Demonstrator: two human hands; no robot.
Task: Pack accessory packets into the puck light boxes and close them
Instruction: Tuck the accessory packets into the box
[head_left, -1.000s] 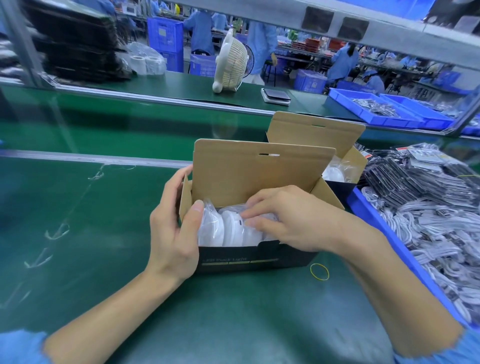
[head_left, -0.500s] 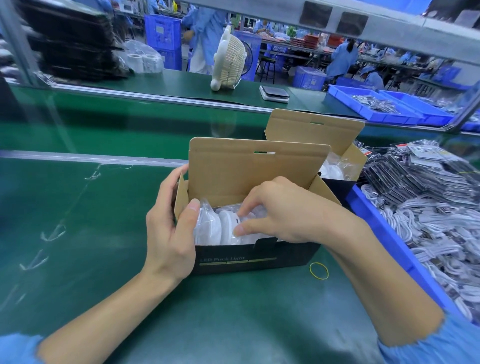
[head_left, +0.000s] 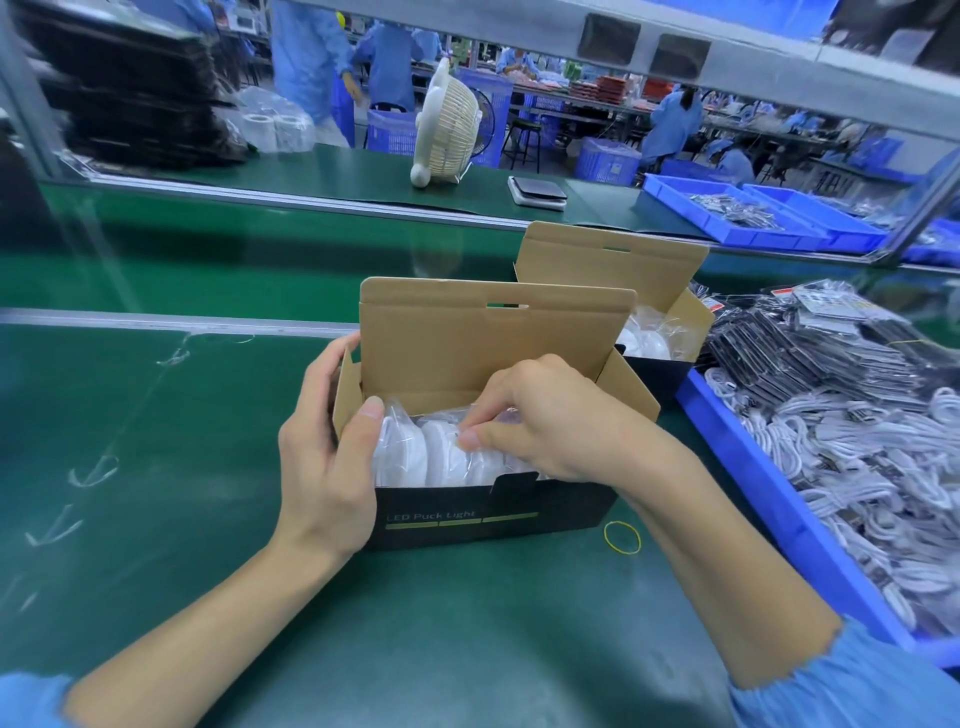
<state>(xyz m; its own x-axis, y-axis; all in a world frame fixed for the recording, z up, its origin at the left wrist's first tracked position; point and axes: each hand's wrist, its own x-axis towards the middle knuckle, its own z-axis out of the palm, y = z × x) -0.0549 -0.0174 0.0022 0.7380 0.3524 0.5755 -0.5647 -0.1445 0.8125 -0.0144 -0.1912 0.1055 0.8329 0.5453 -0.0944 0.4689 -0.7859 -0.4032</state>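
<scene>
- The box (head_left: 467, 514) stands on the green bench (head_left: 441, 639), lid up, with bagged lights (head_left: 415, 457) inside.
- Left hand (head_left: 327, 467) grips the box's left end, thumb over the rim.
- Right hand (head_left: 550, 421) reaches inside, fingers curled, pinching the plastic (contents otherwise unclear).
- A second box (head_left: 649, 291) stands open behind.

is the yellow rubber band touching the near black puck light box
Apart: the head view shows green table between the yellow rubber band and the near black puck light box.
</scene>
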